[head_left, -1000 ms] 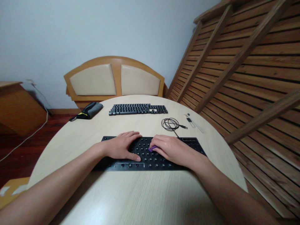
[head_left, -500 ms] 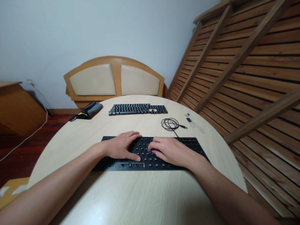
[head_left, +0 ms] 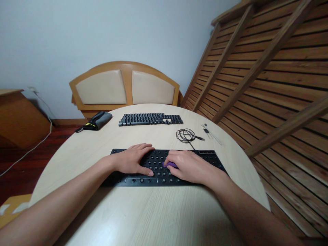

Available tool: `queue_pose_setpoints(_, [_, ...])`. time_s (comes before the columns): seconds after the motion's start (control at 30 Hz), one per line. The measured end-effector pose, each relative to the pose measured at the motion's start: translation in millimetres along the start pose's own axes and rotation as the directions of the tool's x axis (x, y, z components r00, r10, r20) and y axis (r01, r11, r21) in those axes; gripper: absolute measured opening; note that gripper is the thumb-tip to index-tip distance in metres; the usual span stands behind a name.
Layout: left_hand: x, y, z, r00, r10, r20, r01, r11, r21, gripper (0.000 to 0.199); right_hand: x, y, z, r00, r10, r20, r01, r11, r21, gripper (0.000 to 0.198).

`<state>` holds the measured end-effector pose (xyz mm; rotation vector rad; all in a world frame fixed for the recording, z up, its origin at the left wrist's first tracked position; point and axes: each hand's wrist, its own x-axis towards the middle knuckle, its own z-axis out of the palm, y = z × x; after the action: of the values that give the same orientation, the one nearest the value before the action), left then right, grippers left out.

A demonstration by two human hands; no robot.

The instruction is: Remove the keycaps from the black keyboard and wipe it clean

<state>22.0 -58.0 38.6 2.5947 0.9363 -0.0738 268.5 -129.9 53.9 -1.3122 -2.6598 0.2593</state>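
Observation:
A black keyboard base (head_left: pixel 140 183) with its keycaps off lies in front of me, its bare switches showing in rows. My left hand (head_left: pixel 132 159) rests flat on its left part, fingers stretched out and thumb apart. Over the middle of the base, my right hand (head_left: pixel 188 165) is closed on a small purple object (head_left: pixel 171 164). Its front end sits close against the switches; the fingers hide the rest, and I cannot make out its kind.
Black keycaps (head_left: pixel 135 119) lie in rows at the table's far side. Behind the base are a coiled USB cable (head_left: pixel 186 136) and a thin wire tool (head_left: pixel 208 132). A dark pouch (head_left: pixel 98 121) lies back left. Slatted wood (head_left: pixel 256 102) leans along the right.
More of the purple object now shows between the fingers of my right hand, which have shifted slightly. My left hand stays where it was on the base.

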Motion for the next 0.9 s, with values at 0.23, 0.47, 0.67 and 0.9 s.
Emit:
queue_pose_setpoints(0.23, [0.2, -2.4, 1.8, 1.0, 0.008, -0.01, -0.008, 1.0, -0.002, 0.102, -1.1, 3.0, -1.4, 0.998, 0.057, 0.016, -0.057, 0.998, 0.026, 0.019])
queue_pose_setpoints(0.47, [0.3, -1.5, 1.5, 1.0, 0.006, -0.015, -0.006, 1.0, -0.012, 0.103, -3.0, 3.7, -5.8, 0.999, -0.004, 0.044, 0.005, 1.0, -0.025, 0.012])
queue_pose_setpoints(0.67, [-0.2, -1.3, 1.2, 1.0, 0.009, -0.013, -0.009, 1.0, -0.014, 0.101, -4.4, 1.5, -10.6, 0.996, -0.069, 0.062, 0.071, 0.997, -0.037, 0.016])
queue_pose_setpoints(0.9, [-0.3, -0.4, 0.1, 1.0, -0.001, -0.003, 0.001, 1.0, -0.014, 0.102, -3.9, 1.8, -8.7, 0.993, -0.103, 0.052, 0.101, 0.994, 0.044, 0.015])
